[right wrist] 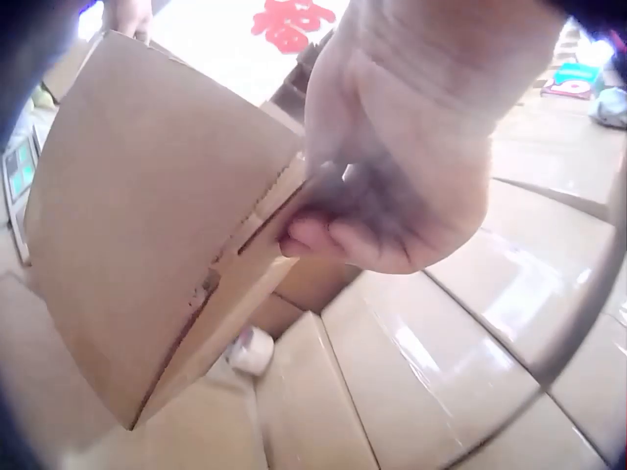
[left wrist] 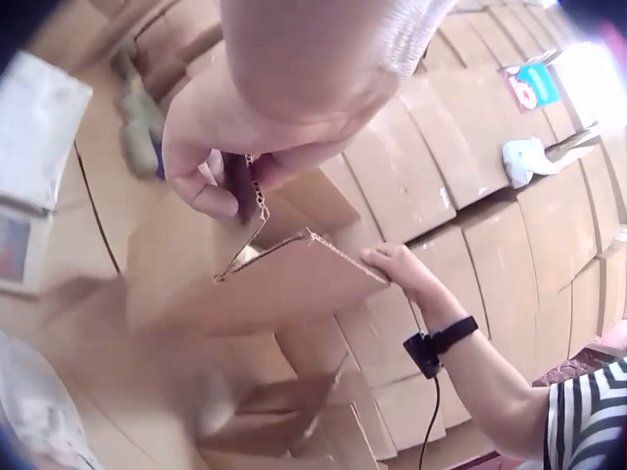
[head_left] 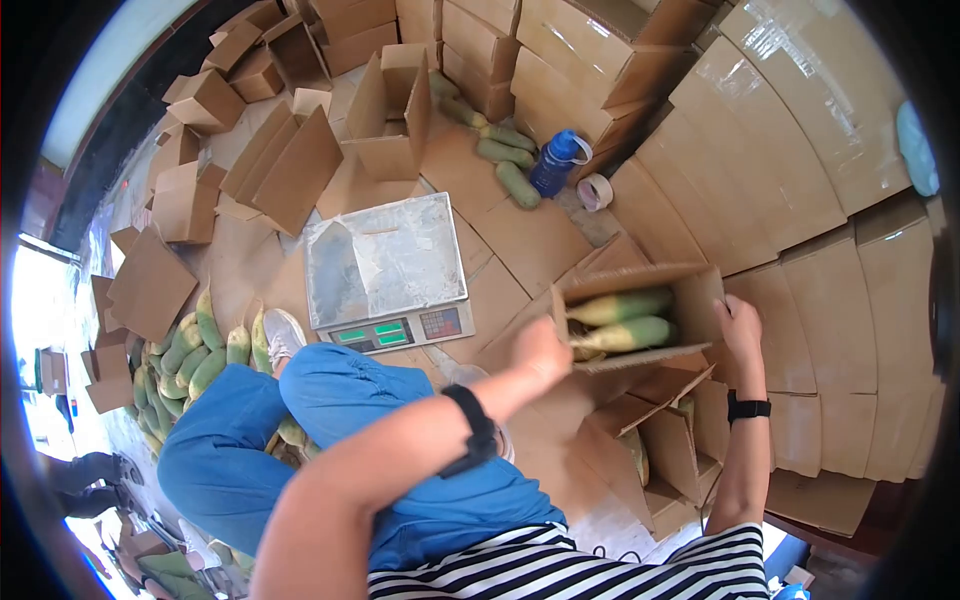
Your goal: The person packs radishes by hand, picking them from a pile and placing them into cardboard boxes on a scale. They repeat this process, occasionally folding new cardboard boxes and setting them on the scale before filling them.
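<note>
An open cardboard box (head_left: 640, 272) is held up by both hands, one at each end. Inside it lie green-and-white radishes (head_left: 630, 335). My left hand (head_left: 540, 355) grips the box's left end; in the left wrist view its thumb and fingers pinch the cardboard rim (left wrist: 257, 191). At the opposite end my right hand (head_left: 740, 325) holds the wall, with fingers curled over the edge in the right wrist view, where the box's outer side (right wrist: 147, 196) stands tilted. Below the box is another open carton (head_left: 670, 450) with radishes partly hidden inside.
A digital scale (head_left: 385, 260) sits on the cardboard-covered floor in front. Several radishes (head_left: 505, 150) lie beside a blue bottle (head_left: 553, 165) and a tape roll (head_left: 594, 192). Stacked cartons (head_left: 750, 150) wall the right. More radishes (head_left: 205, 370) are heaped left, near open boxes (head_left: 285, 165).
</note>
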The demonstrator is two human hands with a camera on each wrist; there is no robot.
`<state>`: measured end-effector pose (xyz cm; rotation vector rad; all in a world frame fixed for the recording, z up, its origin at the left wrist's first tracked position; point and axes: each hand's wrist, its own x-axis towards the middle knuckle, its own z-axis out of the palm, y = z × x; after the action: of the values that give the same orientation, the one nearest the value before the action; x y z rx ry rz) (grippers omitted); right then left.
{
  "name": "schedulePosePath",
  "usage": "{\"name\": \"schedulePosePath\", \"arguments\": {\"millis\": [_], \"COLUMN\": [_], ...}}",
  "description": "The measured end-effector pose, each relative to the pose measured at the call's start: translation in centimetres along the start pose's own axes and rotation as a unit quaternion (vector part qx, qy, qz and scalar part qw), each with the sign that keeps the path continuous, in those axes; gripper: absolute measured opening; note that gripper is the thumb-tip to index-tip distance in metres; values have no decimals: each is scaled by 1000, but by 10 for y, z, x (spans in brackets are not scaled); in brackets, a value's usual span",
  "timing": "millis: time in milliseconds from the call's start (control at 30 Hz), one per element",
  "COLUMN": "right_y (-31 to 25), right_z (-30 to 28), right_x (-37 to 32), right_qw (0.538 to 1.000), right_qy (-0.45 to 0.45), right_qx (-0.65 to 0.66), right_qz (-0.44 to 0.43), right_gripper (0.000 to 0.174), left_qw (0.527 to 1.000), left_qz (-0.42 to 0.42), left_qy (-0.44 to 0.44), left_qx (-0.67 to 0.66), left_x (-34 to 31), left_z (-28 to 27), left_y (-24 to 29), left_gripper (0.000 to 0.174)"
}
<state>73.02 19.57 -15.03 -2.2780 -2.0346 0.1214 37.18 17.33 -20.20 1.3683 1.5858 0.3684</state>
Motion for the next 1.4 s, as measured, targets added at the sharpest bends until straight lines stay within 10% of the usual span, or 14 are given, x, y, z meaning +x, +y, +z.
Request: {"name": "schedulePosePath", "arguments": {"millis": [167,233,333,433,633,800,933,1200,1267,1300,1400], "right_y": [82,98,150,110,-40,-155,-212,-262,-285,-300,-367], "right_z": [42,68,127,105,48,44,57,71,69,68,58], "right_x": [-33,-42,-57,-33,3,7,-3,-9,-4,1,21], "right_qw": [995,980,983,982,996,978,963,944,936,929,893], "right_qy": [10,-93,-9,-13,94,65,14,-40,-42,-44,-67], "right_qx": [-69,-146,-102,-52,1,91,86,68,70,76,143], "right_qz": [70,98,155,179,3,-176,-253,-322,-342,-359,-422], "right_gripper": [33,33,35,35,45,44,45,42,41,39,35], "left_qw": [991,974,955,930,921,698,787,734,663,762,828], "left_qz": [-43,3,82,63,326,454,491,483,308,343,231], "left_qy": [-123,-228,-263,-314,209,549,359,478,650,536,467], "left_qx": [-18,-14,-110,-181,33,71,102,-1,-207,117,208], "left_x": [-25,-45,-66,-98,-214,-294,-334,-328,-323,-289,-268], "left_z": [94,70,18,-105,-245,-252,-279,-262,-252,-287,-311], "left_y": [-8,7,8,38,45,27,23,-21,-64,-47,-87], "left_gripper": [22,34,69,59,54,56,87,71,56,61,62]}}
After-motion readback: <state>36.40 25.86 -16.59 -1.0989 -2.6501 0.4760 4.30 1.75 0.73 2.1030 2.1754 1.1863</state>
